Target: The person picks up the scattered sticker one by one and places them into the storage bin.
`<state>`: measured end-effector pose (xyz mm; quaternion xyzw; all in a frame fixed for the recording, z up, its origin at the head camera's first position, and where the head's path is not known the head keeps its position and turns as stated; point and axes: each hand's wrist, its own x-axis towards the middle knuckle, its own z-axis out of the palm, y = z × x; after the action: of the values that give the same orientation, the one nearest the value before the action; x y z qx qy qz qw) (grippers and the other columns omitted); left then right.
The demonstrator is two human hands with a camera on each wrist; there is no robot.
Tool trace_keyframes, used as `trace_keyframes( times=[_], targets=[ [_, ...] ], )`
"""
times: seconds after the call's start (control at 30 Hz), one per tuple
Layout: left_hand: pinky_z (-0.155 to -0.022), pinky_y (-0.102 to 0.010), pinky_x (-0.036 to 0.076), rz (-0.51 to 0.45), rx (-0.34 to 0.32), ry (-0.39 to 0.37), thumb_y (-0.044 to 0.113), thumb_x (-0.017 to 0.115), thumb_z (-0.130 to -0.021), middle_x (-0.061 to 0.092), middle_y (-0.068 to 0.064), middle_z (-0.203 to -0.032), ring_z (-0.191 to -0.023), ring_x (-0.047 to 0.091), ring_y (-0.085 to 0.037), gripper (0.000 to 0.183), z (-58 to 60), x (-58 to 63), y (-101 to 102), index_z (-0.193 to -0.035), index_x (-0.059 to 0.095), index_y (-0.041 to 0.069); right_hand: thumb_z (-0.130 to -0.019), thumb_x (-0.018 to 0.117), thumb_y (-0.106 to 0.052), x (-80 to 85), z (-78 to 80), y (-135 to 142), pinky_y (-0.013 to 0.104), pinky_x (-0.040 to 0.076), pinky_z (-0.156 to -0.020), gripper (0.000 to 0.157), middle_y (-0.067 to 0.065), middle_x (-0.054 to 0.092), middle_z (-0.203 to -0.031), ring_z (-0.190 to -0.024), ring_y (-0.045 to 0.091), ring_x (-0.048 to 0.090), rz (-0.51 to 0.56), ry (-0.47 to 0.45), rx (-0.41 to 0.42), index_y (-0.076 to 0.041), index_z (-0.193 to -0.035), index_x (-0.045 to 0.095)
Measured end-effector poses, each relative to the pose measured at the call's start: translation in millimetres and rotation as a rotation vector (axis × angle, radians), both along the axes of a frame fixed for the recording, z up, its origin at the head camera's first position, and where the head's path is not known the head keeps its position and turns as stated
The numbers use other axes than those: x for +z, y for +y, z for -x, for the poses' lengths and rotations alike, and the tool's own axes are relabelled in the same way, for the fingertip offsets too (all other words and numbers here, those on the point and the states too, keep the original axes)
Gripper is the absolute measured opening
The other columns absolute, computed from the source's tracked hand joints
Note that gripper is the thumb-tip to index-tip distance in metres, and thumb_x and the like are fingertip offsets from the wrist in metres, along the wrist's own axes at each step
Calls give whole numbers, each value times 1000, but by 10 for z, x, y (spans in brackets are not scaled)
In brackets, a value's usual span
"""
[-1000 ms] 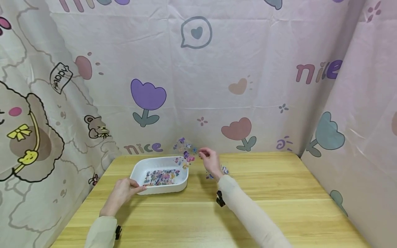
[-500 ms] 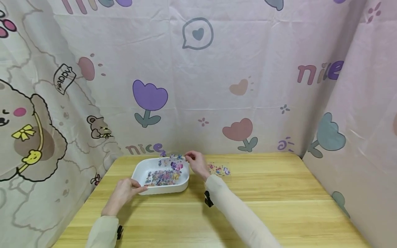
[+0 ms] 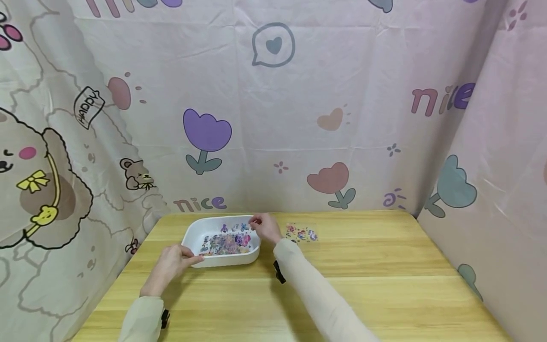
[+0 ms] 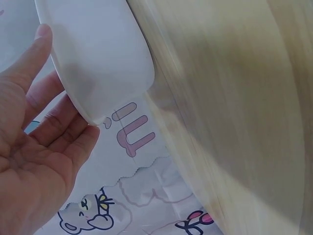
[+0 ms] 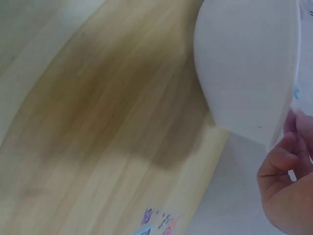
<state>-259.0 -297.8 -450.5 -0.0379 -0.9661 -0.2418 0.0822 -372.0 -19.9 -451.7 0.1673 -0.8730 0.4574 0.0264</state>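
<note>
A white plastic tray [image 3: 252,259] stands at the left of the table, holding several clear sticker sheets [image 3: 218,244] with small colorful prints. My left hand [image 3: 168,266] grips its near left corner, thumb over the rim and fingers along the outer wall, as the left wrist view of the tray [image 4: 102,49] shows. Over the tray's right end, my right hand [image 3: 267,228] pinches another clear sticker sheet [image 3: 242,239] by its upper right corner. This sheet hangs inside the rim, overlapping the sheets below. In the right wrist view, thumb and fingers of the right hand [image 5: 286,181] meet beside the rim.
Another printed clear sheet [image 3: 302,232] lies flat on the table just right of the tray. The wooden table [image 3: 363,275] reaches back to a patterned cloth [image 3: 273,118], which also hangs along both sides.
My right hand has moved left and down, carrying the sticker sheet from beside and above the tray to inside it. The left hand keeps its grip on the tray.
</note>
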Motion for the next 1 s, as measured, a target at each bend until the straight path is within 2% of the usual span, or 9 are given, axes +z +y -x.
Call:
trace_keyframes(
  times=[0.13,0.27,0.47,0.63,0.87,1.0],
  targets=[
    [-77,-43,56,0,-1,2,39,79,-81,74,-8,-88,-80,64,-20,30,3,-1,4,-83,76,9,-97,62,-12,-38,25,-7,25,51,-66,13,8,73,-94,-77,12,62,-143,94,-17,-8,-101,73],
    [-78,-45,55,3,4,3,40,79,-80,74,-10,-90,-82,65,-23,32,10,4,7,-83,77,9,-93,66,-10,-69,32,-19,28,54,-74,10,4,74,-94,-83,16,66,-274,213,-50,-10,-98,75],
    [-78,-45,55,5,7,-4,39,79,-80,73,-12,-91,-83,65,-24,32,14,7,29,-83,76,8,-92,68,-11,-112,46,-52,30,57,-79,15,-1,75,-98,-89,16,69,-445,312,-86,-15,-105,76],
    [-77,-44,55,-2,7,-2,38,79,-80,73,-9,-89,-81,65,-21,30,21,11,40,-83,77,9,-91,69,-9,-109,53,-66,30,57,-78,19,1,76,-100,-90,17,69,-444,326,-116,-13,-108,75],
    [-77,-44,56,-5,7,-1,39,79,-80,74,-10,-88,-81,65,-22,32,-4,12,15,-83,76,8,-89,65,-3,-96,18,-38,30,56,-81,19,2,75,-99,-91,18,68,-408,341,-60,-11,-102,77],
    [-75,-42,56,-12,6,-6,39,79,-80,74,-9,-88,-80,65,-20,32,-14,5,3,-84,76,7,-90,66,-5,-129,-16,26,31,55,-83,16,4,73,-100,-92,19,66,-371,365,-47,-9,-102,76]
  ],
)
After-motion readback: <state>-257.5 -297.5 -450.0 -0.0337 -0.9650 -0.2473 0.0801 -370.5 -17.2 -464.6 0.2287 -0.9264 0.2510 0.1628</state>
